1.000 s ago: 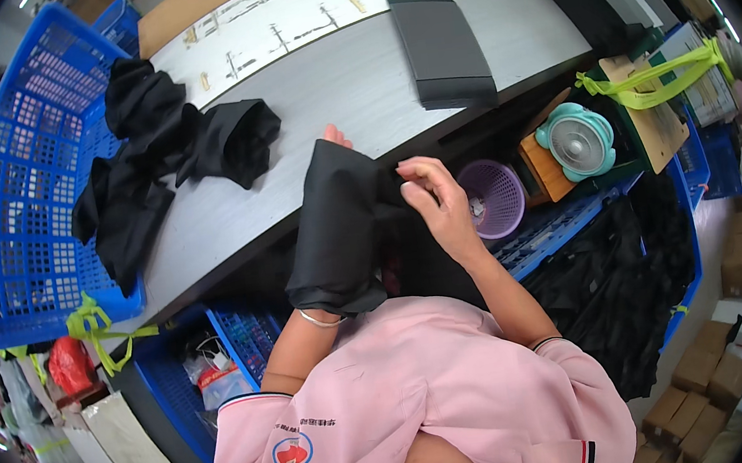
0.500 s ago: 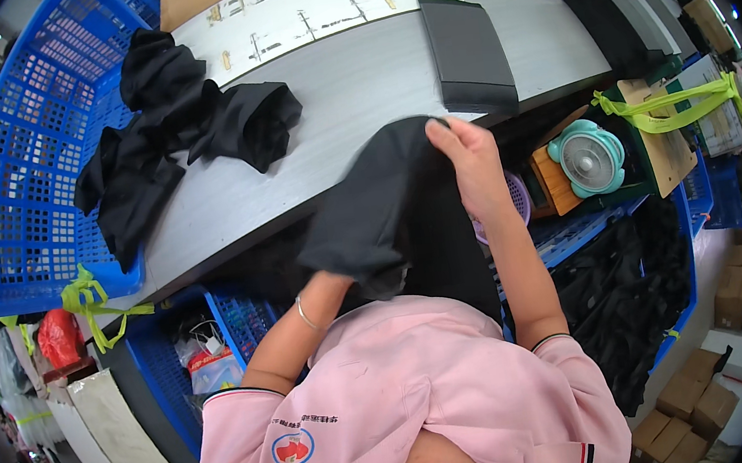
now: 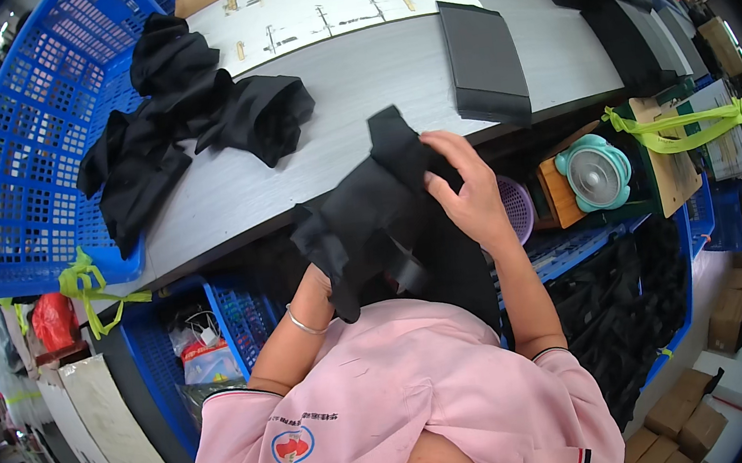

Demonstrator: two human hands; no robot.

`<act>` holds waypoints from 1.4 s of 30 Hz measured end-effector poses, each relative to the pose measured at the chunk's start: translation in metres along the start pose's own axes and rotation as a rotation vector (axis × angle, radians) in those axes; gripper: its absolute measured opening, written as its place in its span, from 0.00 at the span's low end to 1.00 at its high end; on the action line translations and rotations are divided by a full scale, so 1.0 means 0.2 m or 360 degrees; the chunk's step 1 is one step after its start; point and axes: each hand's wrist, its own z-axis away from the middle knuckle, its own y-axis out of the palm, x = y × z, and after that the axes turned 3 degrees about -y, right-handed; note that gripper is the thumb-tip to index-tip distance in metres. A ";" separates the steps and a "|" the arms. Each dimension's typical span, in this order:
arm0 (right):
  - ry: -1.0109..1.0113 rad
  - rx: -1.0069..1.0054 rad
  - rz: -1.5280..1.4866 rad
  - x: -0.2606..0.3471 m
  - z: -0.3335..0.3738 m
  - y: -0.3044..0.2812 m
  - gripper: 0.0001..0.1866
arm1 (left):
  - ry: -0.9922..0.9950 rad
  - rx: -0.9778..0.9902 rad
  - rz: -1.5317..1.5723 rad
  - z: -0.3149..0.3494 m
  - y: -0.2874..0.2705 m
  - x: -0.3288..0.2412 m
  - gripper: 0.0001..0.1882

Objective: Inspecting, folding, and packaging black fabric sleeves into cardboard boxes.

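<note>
teal fan (image 3: pixel 598 172) | purple basket (image 3: pixel 519 206) | red bag (image 3: pixel 56 323) | cardboard boxes (image 3: pixel 681 403)

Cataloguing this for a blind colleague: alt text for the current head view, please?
A person's right hand touches black fabric in front of a grey table; the fabric hides most of the left hand. More black cloth lies crumpled on the table by a blue basket.
</note>
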 end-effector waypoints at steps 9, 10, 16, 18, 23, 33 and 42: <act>-0.0052 0.0505 -0.0455 0.02 -0.07 -0.28 0.13 | -0.0321 -0.0070 0.0604 -0.06 -0.28 0.14 0.23; -0.0074 0.0476 -0.0254 0.02 -0.13 -0.29 0.10 | -0.0315 -0.0084 0.0602 -0.07 -0.30 0.13 0.23; -0.0056 0.0073 -0.0314 -0.28 -0.57 -0.12 0.10 | -0.0761 -0.0021 0.0341 -0.25 -0.18 -0.10 0.20; -0.0103 -0.0169 -0.0029 -0.39 -0.66 -0.04 0.15 | -0.0341 -0.0198 0.0360 -0.24 -0.07 -0.06 0.20; -0.0101 -0.0587 0.0006 -0.46 -0.45 0.11 0.18 | -0.0522 -0.0531 0.0339 -0.16 -0.19 -0.04 0.13; 0.0890 -0.0052 -0.1634 -0.49 -0.34 0.21 0.23 | -0.0485 -0.0169 0.0336 -0.76 -0.30 -0.03 0.26; 0.0775 -0.0041 -0.1067 -0.57 -0.34 0.26 0.24 | -0.0584 0.0364 0.0430 -0.83 -0.28 0.04 0.11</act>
